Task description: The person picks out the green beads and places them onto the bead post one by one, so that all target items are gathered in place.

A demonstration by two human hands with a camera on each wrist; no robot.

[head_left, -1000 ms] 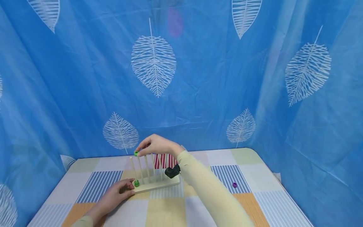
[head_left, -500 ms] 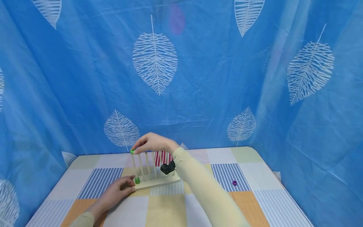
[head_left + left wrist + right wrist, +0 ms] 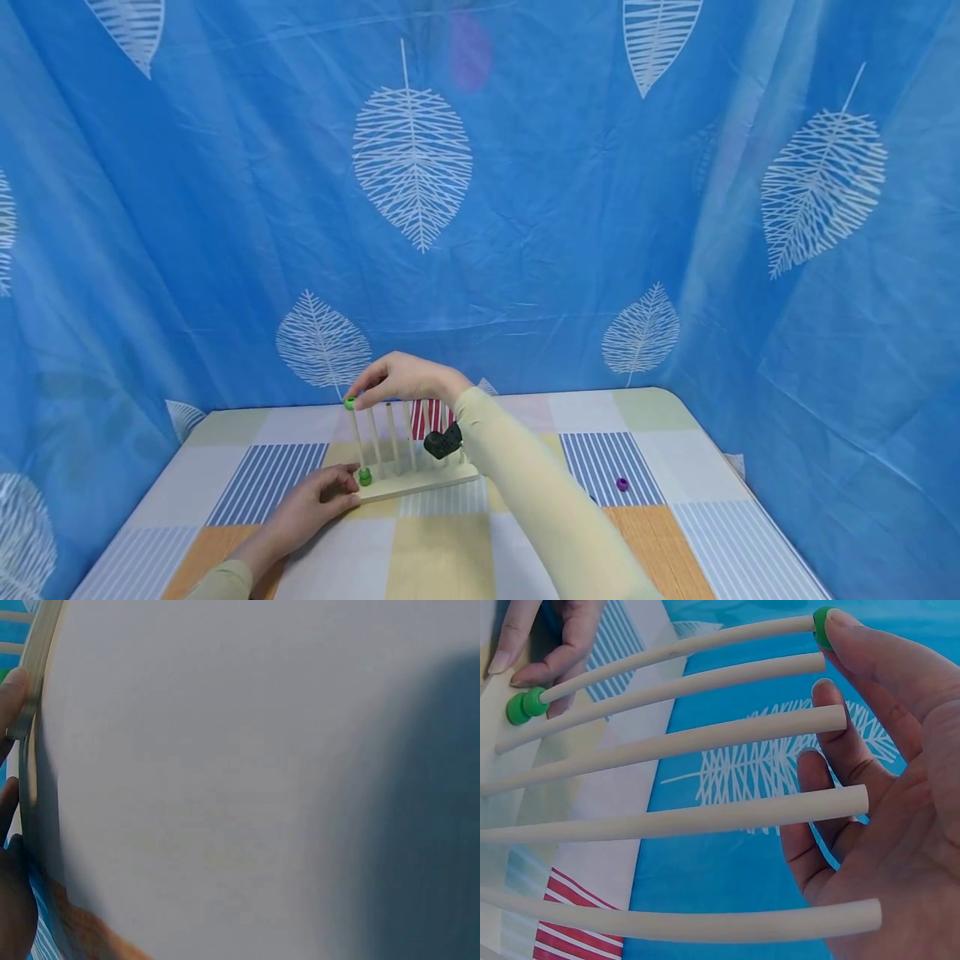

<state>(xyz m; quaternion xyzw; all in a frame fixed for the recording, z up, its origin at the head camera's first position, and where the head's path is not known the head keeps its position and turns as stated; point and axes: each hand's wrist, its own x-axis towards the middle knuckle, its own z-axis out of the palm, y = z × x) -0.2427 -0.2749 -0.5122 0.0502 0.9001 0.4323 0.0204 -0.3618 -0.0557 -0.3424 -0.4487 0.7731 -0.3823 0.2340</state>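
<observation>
A pale wooden rack (image 3: 416,482) with several upright pegs stands on the table. My right hand (image 3: 401,377) pinches a green bead (image 3: 823,628) between thumb and finger at the top of the leftmost peg (image 3: 682,649); in the right wrist view the bead sits around the peg's tip. Two green beads (image 3: 526,706) are stacked at the foot of that same peg. My left hand (image 3: 318,500) grips the left end of the rack's base, with the thumb (image 3: 13,694) on its front edge in the left wrist view.
A purple bead (image 3: 622,483) lies on the patchwork tablecloth (image 3: 438,554) to the right. Near it, a small dark thing shows partly behind the right sleeve (image 3: 540,479). A blue curtain (image 3: 525,208) with white leaves hangs around the table.
My right hand has moved left with the green bead, from above the second peg to the tip of the leftmost one. The left hand keeps its grip on the base.
</observation>
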